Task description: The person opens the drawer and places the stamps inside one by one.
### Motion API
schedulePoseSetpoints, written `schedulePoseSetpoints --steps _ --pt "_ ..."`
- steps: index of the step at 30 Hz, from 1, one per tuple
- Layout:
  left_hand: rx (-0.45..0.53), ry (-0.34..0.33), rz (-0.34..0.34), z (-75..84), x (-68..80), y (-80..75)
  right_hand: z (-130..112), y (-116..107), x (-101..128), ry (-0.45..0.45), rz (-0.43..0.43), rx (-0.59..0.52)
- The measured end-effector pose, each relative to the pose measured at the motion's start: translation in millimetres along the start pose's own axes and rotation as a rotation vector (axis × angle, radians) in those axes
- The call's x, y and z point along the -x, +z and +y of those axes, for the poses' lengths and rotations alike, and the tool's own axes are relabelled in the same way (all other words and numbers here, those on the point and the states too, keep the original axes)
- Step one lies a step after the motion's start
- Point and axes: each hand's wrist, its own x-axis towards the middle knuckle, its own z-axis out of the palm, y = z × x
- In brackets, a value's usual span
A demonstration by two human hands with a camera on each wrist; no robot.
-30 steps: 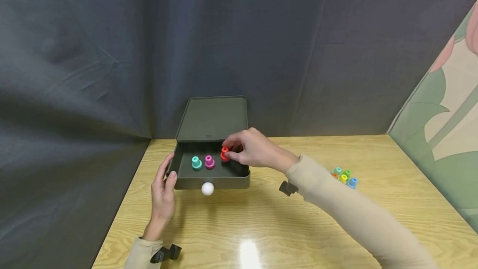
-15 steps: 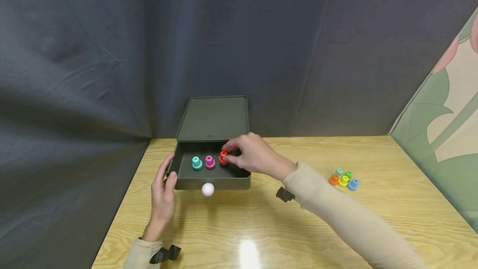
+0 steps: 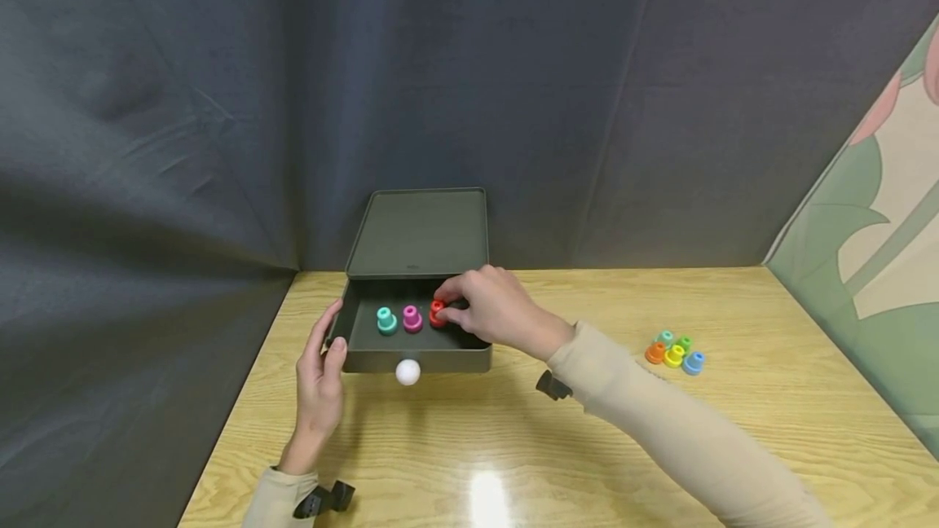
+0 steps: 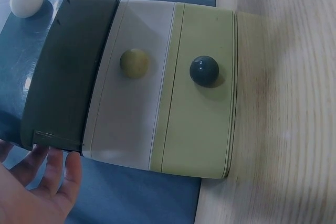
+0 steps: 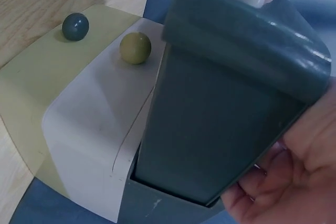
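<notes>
A dark green drawer (image 3: pixel 447 361) with a white knob (image 3: pixel 407 371) stands pulled out of its cabinet. Inside it a teal peg (image 3: pixel 385 320) and a magenta peg (image 3: pixel 412 319) stand in a row. My right hand (image 3: pixel 449 308) reaches into the drawer and pinches a red peg (image 3: pixel 437 313) just right of the magenta one. My left hand (image 3: pixel 332 342) rests with straight fingers against the drawer's left front corner. The left wrist view shows that hand (image 4: pixel 37 187) beside the dark drawer (image 4: pixel 68 66). In the right wrist view the drawer (image 5: pixel 226 108) fills the frame above my palm (image 5: pixel 294 166).
A cluster of several coloured pegs (image 3: pixel 673 350) lies on the wooden table (image 3: pixel 513 446) to the right. Lower drawers carry an olive knob (image 4: pixel 134 63) and a dark knob (image 4: pixel 203 70). Dark cloth hangs behind and left; a patterned panel stands at the right.
My right hand has brought the red peg lower and slightly left, down beside the magenta peg. The left hand has stayed put.
</notes>
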Motion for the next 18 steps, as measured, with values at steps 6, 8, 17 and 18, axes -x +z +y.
schedulePoseSetpoints --steps 6,8,17,18 --pt "0.009 -0.009 -0.003 0.2 -0.2 0.1 -0.6 2.3 0.9 0.011 0.013 0.004" --pt "0.012 -0.014 -0.004 0.3 -0.6 0.2 -0.5 3.2 1.0 0.007 0.021 0.01" --pt "0.008 0.004 0.004 -0.9 0.2 0.3 -1.0 5.6 0.7 -0.008 0.02 0.018" --pt "0.008 0.003 0.004 -1.2 0.3 0.4 -1.0 5.6 0.7 -0.008 0.018 0.015"
